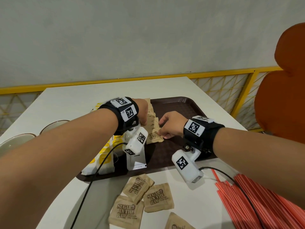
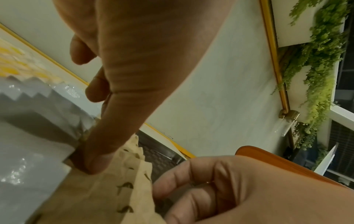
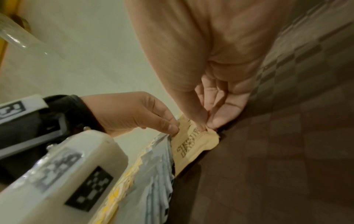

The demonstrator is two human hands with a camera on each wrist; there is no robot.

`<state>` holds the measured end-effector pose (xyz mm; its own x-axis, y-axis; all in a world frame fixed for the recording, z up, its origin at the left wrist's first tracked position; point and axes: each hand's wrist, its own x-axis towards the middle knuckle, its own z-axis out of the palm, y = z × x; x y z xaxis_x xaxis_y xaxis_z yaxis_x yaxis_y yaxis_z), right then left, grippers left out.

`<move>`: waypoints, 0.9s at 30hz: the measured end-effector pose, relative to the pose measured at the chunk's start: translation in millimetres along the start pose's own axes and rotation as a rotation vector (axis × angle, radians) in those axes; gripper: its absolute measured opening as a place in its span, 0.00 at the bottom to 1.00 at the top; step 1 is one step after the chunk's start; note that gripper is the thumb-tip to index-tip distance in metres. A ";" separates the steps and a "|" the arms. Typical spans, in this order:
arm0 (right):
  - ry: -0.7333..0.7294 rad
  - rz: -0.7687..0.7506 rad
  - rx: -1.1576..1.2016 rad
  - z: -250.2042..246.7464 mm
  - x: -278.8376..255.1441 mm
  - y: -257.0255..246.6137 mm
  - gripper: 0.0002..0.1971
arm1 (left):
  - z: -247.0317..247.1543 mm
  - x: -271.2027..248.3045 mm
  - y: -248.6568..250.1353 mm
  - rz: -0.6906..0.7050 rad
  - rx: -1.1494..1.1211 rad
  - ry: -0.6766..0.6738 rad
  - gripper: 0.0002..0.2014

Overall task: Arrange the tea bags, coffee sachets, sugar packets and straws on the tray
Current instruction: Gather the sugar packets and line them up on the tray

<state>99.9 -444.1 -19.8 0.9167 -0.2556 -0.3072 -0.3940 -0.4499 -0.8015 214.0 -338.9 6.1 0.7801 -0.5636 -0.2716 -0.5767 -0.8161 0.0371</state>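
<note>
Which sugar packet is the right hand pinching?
The nearest packet in the overlapping row on the tray, its print facing up; the right hand pinches its right edge. Four others lie untouched on the table.

Two bowls, orange chair, table.

- You face a white counter set against a plain pale wall.
- Behind the counter runs a yellow railing with lattice panels.
- Right of the counter stands an orange chair back.
- Green trailing plants hang beyond the railing.
</note>
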 end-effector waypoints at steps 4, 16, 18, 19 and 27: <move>0.005 0.001 -0.003 1.5 0.1 -0.9 0.11 | 1.3 1.6 2.2 -0.005 0.023 0.024 0.12; -0.019 0.000 0.013 -3.5 -1.0 0.9 0.16 | 1.0 -2.1 1.1 -0.006 -0.032 0.035 0.16; -0.020 -0.005 -0.009 -3.4 -2.0 1.3 0.16 | 0.2 -4.0 -0.3 0.012 -0.058 0.036 0.15; -0.018 -0.003 -0.016 -3.3 -3.4 0.7 0.16 | -0.4 -5.2 -1.1 0.020 -0.081 0.042 0.14; 0.129 -0.057 0.033 5.8 -9.1 2.1 0.20 | -6.1 -17.1 -15.7 -0.009 -0.244 0.219 0.06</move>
<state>91.1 -437.8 -21.7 0.9207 -0.3387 -0.1937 -0.3368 -0.4391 -0.8329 211.2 -317.2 16.0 0.8339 -0.5485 -0.0604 -0.5149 -0.8128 0.2723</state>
